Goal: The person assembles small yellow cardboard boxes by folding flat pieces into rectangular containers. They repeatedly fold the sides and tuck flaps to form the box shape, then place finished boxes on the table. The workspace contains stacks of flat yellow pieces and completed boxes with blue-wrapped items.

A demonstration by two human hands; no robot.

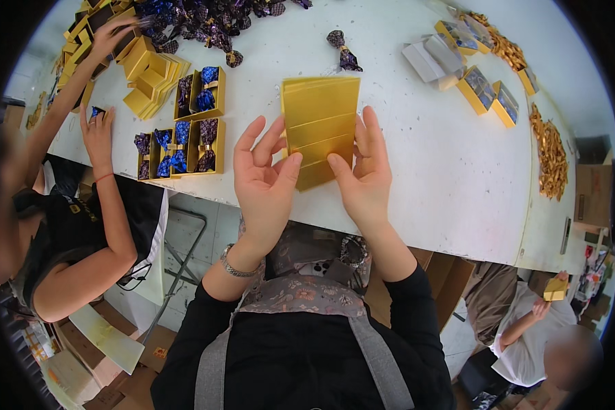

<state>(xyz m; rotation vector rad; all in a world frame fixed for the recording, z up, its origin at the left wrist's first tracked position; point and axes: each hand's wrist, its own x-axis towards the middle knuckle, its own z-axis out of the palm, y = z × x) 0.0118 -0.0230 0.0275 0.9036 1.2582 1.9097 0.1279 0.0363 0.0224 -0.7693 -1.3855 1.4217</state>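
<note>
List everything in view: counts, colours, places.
Creased card blanks: uncounted, gold, in hands
Wrapped piece: one, purple, beyond hands
Wrapped pile: many, purple and blue, upper left
Filled boxes: several, gold, left
Folded cards: several, gold, upper left
Small boxes: several, gold, upper right
Twists: many, gold, right
Table: one, white, centre
Cartons: several, brown, floor
Co-workers: two, black or white clothing, sides
Watch: one, silver, left wrist
Left hand: one, bare, centre
Right hand: one, bare, centre
</note>
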